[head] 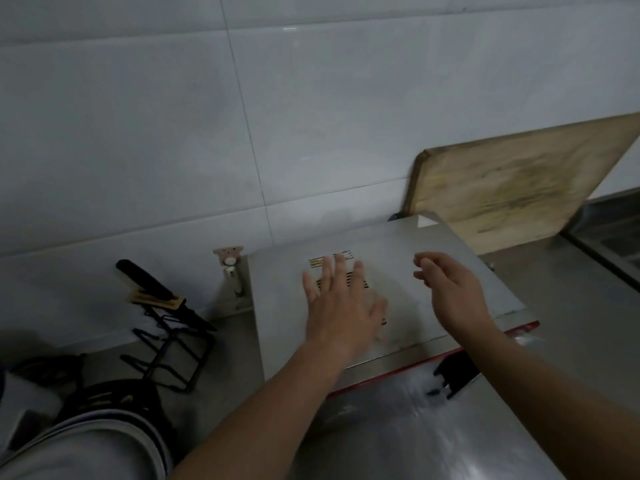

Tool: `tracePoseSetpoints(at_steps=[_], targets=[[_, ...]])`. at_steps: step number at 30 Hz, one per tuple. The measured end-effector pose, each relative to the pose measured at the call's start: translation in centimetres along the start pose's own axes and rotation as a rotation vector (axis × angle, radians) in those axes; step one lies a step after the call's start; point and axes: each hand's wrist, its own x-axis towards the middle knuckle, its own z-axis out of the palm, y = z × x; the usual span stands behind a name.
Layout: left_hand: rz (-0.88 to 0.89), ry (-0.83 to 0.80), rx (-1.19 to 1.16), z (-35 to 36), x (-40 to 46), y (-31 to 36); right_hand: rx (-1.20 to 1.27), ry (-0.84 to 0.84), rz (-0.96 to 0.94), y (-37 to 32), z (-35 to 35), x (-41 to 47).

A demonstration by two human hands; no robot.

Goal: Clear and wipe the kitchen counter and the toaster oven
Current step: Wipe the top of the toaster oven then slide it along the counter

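The toaster oven (408, 244) is a silver metal box with vent slots on top and a red front trim, standing on the steel counter (571, 327) against the tiled wall. My left hand (341, 303) is spread flat over the vent slots, fingers straight, holding nothing. My right hand (450, 289) hovers above the right half of the oven's top with loosely curled fingers and nothing in it. Whether either hand touches the metal is unclear from the blur. The oven's black door handle (453, 372) shows below my right forearm.
A worn wooden cutting board (512, 188) leans against the wall behind the oven. On the left stand a black wire rack (173, 351) with a black-handled knife (152, 285), stacked plates or lids (97, 441), and a small bear-shaped wall hook (228, 258).
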Motion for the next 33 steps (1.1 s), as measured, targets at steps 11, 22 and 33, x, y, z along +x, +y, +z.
tracePoseSetpoints(at_steps=[11, 22, 33], targets=[[-0.193, -0.155, 0.067, 1.1, 0.8, -9.8, -0.827, -0.448, -0.315, -0.7, 8.4, -3.4], [0.119, -0.233, 0.121, 2.5, 2.1, -8.5, -0.811, -0.242, -0.239, 3.0, 9.6, -7.9], [0.477, -0.337, 0.175, 4.1, 1.8, -0.8, -0.564, -0.037, -0.077, 8.6, 2.4, -14.5]])
